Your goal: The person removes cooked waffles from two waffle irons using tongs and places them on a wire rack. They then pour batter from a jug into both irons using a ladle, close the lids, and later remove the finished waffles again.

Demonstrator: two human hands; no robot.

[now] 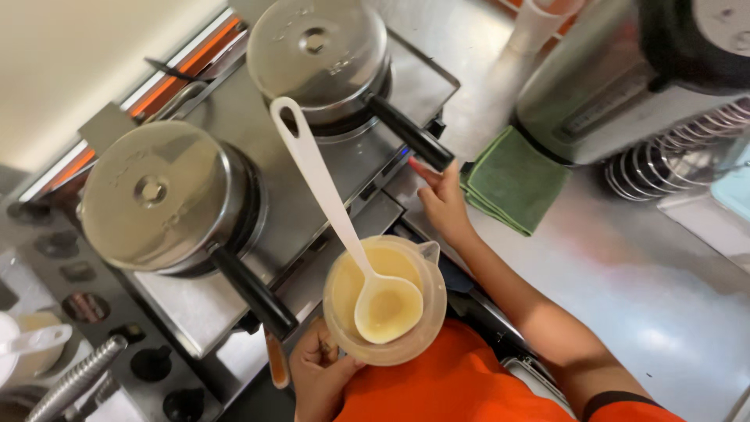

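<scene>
Translucent round plastic measuring jug (385,301) with pour spout, lower centre of the frame: holds pale yellow liquid, carried just above the near edge of the cooker, close to the person's orange shirt (461,387).

White plastic ladle (344,234): bowl rests inside the jug, partly filled with the same pale liquid; the long handle slants up and left across the cooker, its end near the upper pot.

Left hand (319,375), bottom centre: fingers (324,344) wrapped around the jug's handle side, bearing its weight.

Right hand (444,202), centre of the frame: fingers extended and close together, holding nothing; the fingertips touch the front edge of the cooker, just below the end of the upper pot's handle.

Stainless steel twin-burner cooker (344,160), centre to upper left: carries two pots.

Upper lidded steel pot (320,55) with black handle, top centre: handle points down and right toward the right hand.

Lower lidded steel pot (156,195) with black handle, left of centre: handle points down and right, ending beside the jug.

Folded green cloth (516,180), right of centre: lies on the steel bench (648,297), just beside the right hand.

Large steel appliance (617,78), upper right: stands on the bench behind the cloth.
</scene>
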